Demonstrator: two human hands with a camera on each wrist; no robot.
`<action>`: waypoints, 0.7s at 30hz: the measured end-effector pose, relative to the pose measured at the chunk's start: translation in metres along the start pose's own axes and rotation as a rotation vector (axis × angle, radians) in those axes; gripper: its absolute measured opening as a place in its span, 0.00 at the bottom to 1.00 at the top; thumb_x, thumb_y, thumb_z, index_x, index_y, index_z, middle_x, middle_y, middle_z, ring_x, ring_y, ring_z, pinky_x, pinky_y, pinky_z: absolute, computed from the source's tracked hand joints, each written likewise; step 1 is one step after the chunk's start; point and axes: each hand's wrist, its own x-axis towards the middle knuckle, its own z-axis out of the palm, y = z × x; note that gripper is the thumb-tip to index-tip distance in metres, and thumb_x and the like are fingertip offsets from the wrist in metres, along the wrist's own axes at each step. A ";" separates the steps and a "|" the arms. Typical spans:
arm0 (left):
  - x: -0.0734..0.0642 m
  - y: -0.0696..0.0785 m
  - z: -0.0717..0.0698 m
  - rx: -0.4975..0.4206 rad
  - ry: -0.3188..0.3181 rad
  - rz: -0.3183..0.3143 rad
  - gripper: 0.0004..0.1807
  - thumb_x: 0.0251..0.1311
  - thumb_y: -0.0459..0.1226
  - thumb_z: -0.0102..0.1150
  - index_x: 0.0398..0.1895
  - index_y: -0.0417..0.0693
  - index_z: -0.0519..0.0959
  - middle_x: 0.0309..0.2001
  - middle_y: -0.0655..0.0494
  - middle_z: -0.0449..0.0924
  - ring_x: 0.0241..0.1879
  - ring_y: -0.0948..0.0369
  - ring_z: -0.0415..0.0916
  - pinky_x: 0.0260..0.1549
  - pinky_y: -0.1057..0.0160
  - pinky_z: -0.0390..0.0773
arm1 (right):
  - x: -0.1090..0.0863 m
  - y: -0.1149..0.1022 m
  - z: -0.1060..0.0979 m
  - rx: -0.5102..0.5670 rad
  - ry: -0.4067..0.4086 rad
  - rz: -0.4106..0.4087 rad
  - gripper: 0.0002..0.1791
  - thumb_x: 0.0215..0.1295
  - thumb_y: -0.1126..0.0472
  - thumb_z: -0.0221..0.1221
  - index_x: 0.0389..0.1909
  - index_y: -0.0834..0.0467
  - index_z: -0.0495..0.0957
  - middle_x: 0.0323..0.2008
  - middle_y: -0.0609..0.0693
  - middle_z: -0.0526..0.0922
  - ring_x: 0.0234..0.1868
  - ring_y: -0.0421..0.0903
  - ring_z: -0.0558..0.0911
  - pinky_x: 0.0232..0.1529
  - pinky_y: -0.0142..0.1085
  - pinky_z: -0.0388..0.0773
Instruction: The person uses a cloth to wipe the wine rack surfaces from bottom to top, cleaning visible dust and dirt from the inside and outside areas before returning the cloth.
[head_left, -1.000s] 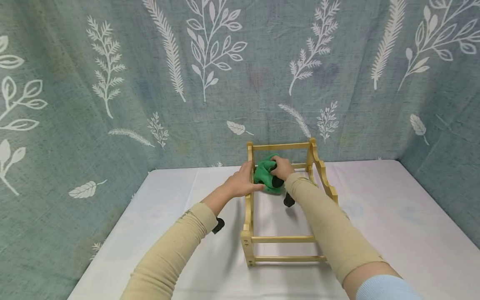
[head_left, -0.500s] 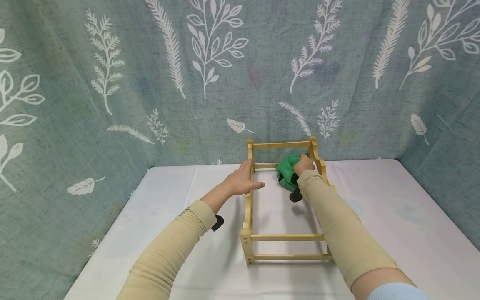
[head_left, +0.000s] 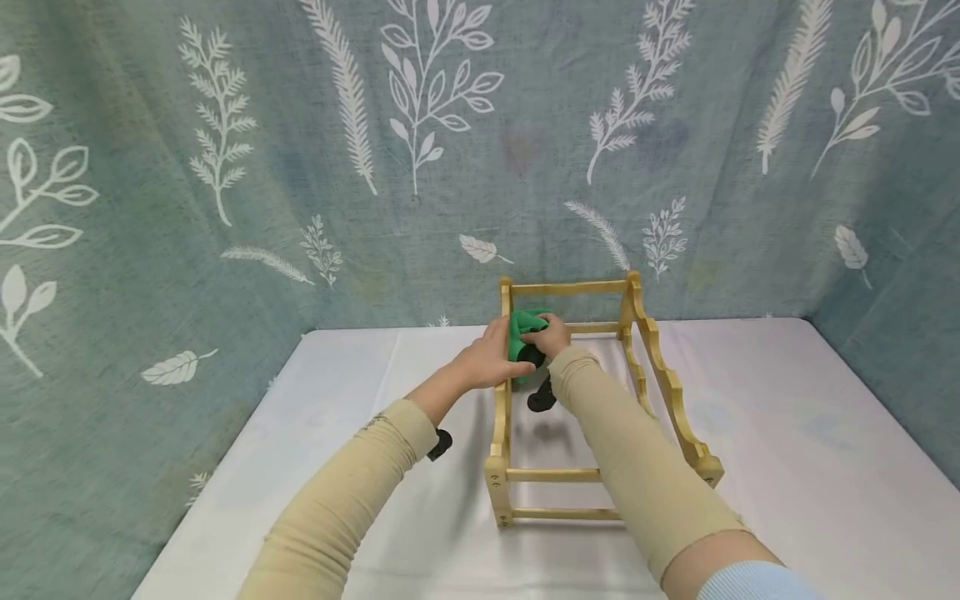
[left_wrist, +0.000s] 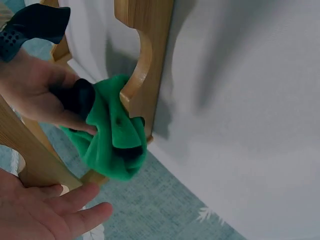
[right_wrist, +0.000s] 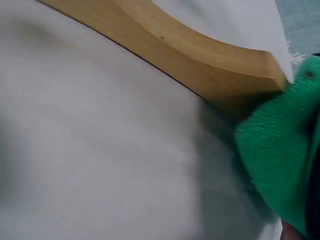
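A green cloth [head_left: 522, 323] is bunched in my right hand [head_left: 551, 335], inside the far left corner of a light wooden rack [head_left: 500, 425]. In the left wrist view, the same cloth [left_wrist: 92, 155] touches a notched lower rail, and the fingers and thumb grip its dark part. The right wrist view has the cloth [right_wrist: 270, 145] pressed against the end of a wooden rail [right_wrist: 200, 60]. My left hand [head_left: 483, 360] rests at the rack's left upper rail, thumb stretched inward, fingers fairly straight. The right palm is hidden.
The rack stands on a white-covered table [head_left: 757, 433]. Behind it hangs a grey-green curtain [head_left: 517, 208] with white leaf prints. Crossbars [head_left: 555, 475] join the rack's near end. Small black devices [head_left: 542, 396] are worn at the wrists.
My right hand carried the green cloth rightward to the rack's far right corner, then back to the left side beside my left hand. The left hand stayed nearly still.
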 end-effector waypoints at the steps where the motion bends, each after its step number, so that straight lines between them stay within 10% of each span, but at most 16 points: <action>1: 0.000 0.001 0.000 0.005 0.003 0.000 0.51 0.55 0.57 0.53 0.72 0.44 0.38 0.71 0.47 0.41 0.58 0.45 0.65 0.49 0.48 0.70 | 0.019 0.016 0.001 -0.006 0.030 0.003 0.35 0.48 0.57 0.70 0.59 0.54 0.68 0.53 0.57 0.73 0.48 0.53 0.76 0.43 0.44 0.76; 5: 0.001 0.003 0.000 0.034 -0.002 -0.027 0.52 0.55 0.58 0.52 0.72 0.44 0.38 0.72 0.48 0.40 0.62 0.45 0.61 0.54 0.46 0.66 | 0.068 0.061 -0.017 -0.029 0.069 0.033 0.36 0.46 0.54 0.70 0.59 0.49 0.69 0.56 0.55 0.71 0.52 0.54 0.73 0.45 0.46 0.75; 12: -0.001 0.002 -0.003 0.032 -0.026 -0.044 0.51 0.57 0.58 0.51 0.72 0.44 0.37 0.72 0.47 0.37 0.66 0.46 0.55 0.59 0.46 0.61 | -0.007 0.017 -0.078 -0.056 0.188 0.158 0.32 0.52 0.64 0.66 0.60 0.54 0.68 0.60 0.57 0.67 0.59 0.55 0.68 0.52 0.46 0.72; 14: -0.001 0.002 -0.003 0.029 -0.032 -0.039 0.51 0.57 0.58 0.51 0.72 0.44 0.37 0.72 0.46 0.36 0.66 0.46 0.54 0.59 0.46 0.61 | 0.011 0.041 -0.091 -0.028 0.273 0.152 0.32 0.48 0.63 0.69 0.57 0.52 0.71 0.57 0.55 0.69 0.56 0.53 0.70 0.48 0.44 0.73; 17: 0.000 0.002 -0.002 0.026 -0.033 -0.038 0.52 0.56 0.58 0.51 0.72 0.45 0.36 0.72 0.47 0.36 0.66 0.46 0.54 0.59 0.47 0.61 | 0.011 0.042 -0.093 0.010 0.363 0.184 0.33 0.47 0.65 0.69 0.56 0.52 0.71 0.57 0.56 0.67 0.57 0.54 0.67 0.48 0.45 0.72; 21: 0.000 0.003 0.000 0.020 -0.026 -0.044 0.52 0.56 0.58 0.52 0.72 0.45 0.36 0.72 0.47 0.36 0.65 0.46 0.55 0.59 0.47 0.61 | -0.040 -0.009 -0.087 -0.068 0.289 0.236 0.32 0.57 0.66 0.61 0.63 0.60 0.63 0.63 0.62 0.60 0.63 0.60 0.59 0.57 0.50 0.65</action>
